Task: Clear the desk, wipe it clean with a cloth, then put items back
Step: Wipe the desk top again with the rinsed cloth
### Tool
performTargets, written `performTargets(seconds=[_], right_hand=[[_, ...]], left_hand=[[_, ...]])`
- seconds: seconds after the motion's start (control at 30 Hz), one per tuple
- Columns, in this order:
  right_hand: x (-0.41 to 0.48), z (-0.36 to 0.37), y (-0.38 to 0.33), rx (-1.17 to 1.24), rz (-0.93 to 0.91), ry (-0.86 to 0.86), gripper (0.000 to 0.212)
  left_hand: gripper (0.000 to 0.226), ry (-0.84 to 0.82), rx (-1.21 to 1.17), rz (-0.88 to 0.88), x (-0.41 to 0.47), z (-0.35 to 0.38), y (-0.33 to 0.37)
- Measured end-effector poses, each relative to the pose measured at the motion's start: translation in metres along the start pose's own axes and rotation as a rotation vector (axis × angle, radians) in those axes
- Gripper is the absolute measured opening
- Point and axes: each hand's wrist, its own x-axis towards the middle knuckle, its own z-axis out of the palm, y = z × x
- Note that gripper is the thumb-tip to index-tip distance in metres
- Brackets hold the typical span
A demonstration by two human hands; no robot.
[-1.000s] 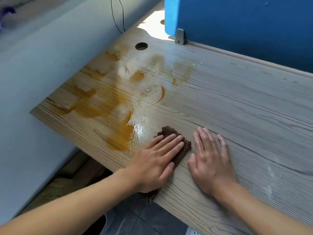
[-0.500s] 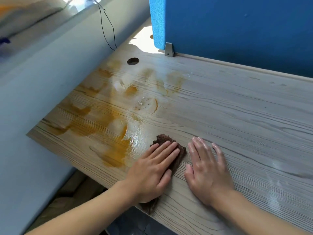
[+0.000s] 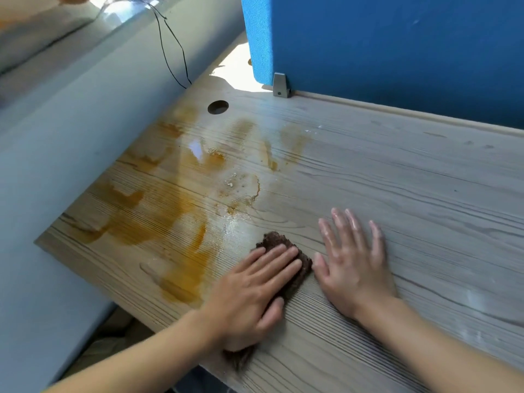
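Pressing flat on the brown cloth (image 3: 273, 241) with the left grip (image 3: 249, 302), fingers straight and close together, nothing pinched. Same flat press as a second ago, on the same spot.

Resting flat on the bare wood with the right grip (image 3: 354, 268), fingers straight and a little spread, thumb just beside the right edge of the cloth. No change there either.

Cloth near the front edge of the worktop (image 3: 411, 194), one dark end hanging off the edge below the left wrist.

Just left of the cloth, a wet shiny patch, then a big orange spill (image 3: 181, 231) smeared in streaks toward the left corner. Same shape as before.

Farther back, a round hole (image 3: 217, 107) in the wood, a small metal clamp (image 3: 280, 85), a blue divider (image 3: 397, 46) and a thin black wire (image 3: 173, 52) by the grey wall (image 3: 71, 137).
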Motion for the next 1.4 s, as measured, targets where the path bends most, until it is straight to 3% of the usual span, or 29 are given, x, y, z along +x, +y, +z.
performTargets(seconds=[0.17, 0.23, 0.37, 0.43, 0.5, 0.63, 0.7, 0.8, 0.9, 0.97, 1.07, 1.13, 1.3, 1.4], right_hand=[[-0.001, -0.001, 0.001, 0.022, -0.016, 0.023, 0.063], [-0.001, -0.002, 0.001, 0.035, -0.019, 0.022, 0.063], [-0.001, -0.004, 0.0, 0.04, -0.028, 0.02, 0.063], [-0.001, -0.004, -0.001, 0.046, -0.026, 0.019, 0.063], [0.0, -0.004, 0.0, 0.048, -0.029, 0.015, 0.063], [0.0, -0.005, 0.001, 0.03, -0.026, 0.002, 0.063], [0.0, -0.005, 0.002, 0.023, -0.035, -0.018, 0.063], [-0.001, -0.007, 0.001, 0.016, -0.03, -0.029, 0.063], [-0.001, -0.007, 0.0, 0.006, -0.019, -0.045, 0.063], [0.001, -0.006, 0.001, -0.003, -0.012, -0.045, 0.063], [0.001, -0.006, 0.0, -0.009, 0.001, -0.055, 0.064], [0.002, -0.005, 0.0, -0.014, 0.003, -0.056, 0.064], [0.004, -0.004, 0.002, -0.014, 0.014, -0.053, 0.065], [0.003, -0.006, -0.001, 0.004, 0.012, -0.041, 0.064]], left_hand=[[0.066, 0.097, 0.027, -0.414, 0.07, -0.009, -0.034], [0.064, 0.095, 0.034, -0.37, 0.058, -0.006, -0.019], [0.064, 0.021, 0.028, -0.023, 0.005, -0.001, 0.008], [0.064, -0.011, 0.011, 0.053, 0.011, -0.005, -0.008], [0.064, 0.003, 0.008, 0.001, 0.04, -0.009, -0.028], [0.064, 0.063, 0.036, -0.356, 0.082, -0.013, -0.045], [0.063, 0.058, 0.058, -0.276, 0.07, -0.008, -0.032], [0.064, -0.034, 0.038, 0.036, 0.029, -0.007, -0.011], [0.065, -0.061, 0.006, 0.212, 0.035, -0.011, -0.033], [0.065, -0.038, -0.007, 0.165, 0.069, -0.013, -0.056], [0.066, 0.036, -0.014, -0.107, 0.121, -0.023, -0.082], [0.066, 0.049, 0.014, -0.153, 0.128, -0.02, -0.08], [0.065, 0.026, 0.005, 0.142, 0.067, -0.011, -0.046], [0.065, -0.023, -0.039, 0.241, 0.076, -0.014, -0.059]])
